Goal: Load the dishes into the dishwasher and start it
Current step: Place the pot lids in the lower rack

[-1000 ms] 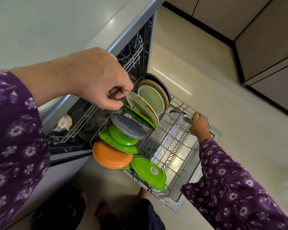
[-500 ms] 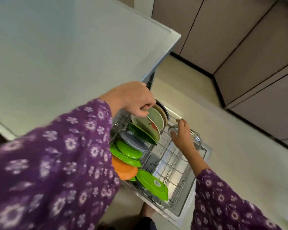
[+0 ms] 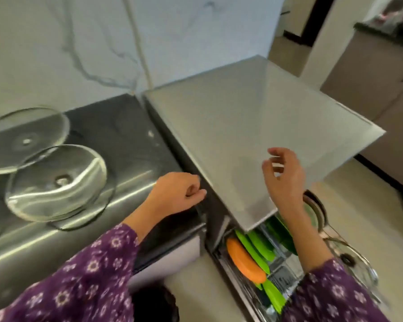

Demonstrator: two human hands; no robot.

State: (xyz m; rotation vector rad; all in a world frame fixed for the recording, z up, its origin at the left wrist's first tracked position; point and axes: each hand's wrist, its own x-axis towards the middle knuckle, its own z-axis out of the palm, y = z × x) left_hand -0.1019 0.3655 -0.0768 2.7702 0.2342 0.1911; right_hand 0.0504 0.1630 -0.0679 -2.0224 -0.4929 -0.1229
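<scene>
My left hand (image 3: 177,196) hovers over the edge of the steel counter (image 3: 56,231), fingers curled in, holding nothing. My right hand (image 3: 284,177) is raised over the grey top of the dishwasher (image 3: 242,126), fingers loose and spread, also holding nothing. Two glass lids lie on the counter at the left, one at the back (image 3: 26,138) and a nearer one (image 3: 56,182) overlapping it. Below the top, the pulled-out rack (image 3: 286,275) holds an orange plate (image 3: 244,261), green plates (image 3: 258,245) and a glass lid (image 3: 349,259); my right arm hides part of it.
A marble-patterned wall (image 3: 79,43) backs the counter. Pale floor (image 3: 370,205) and brown cabinets (image 3: 370,77) lie to the right. The open dishwasher door and rack stick out into the floor at my feet.
My view has swung up from the rack to the counter. Both hands have left the rack: the left let go of the plates, the right let go of the glass lid, now resting in the rack.
</scene>
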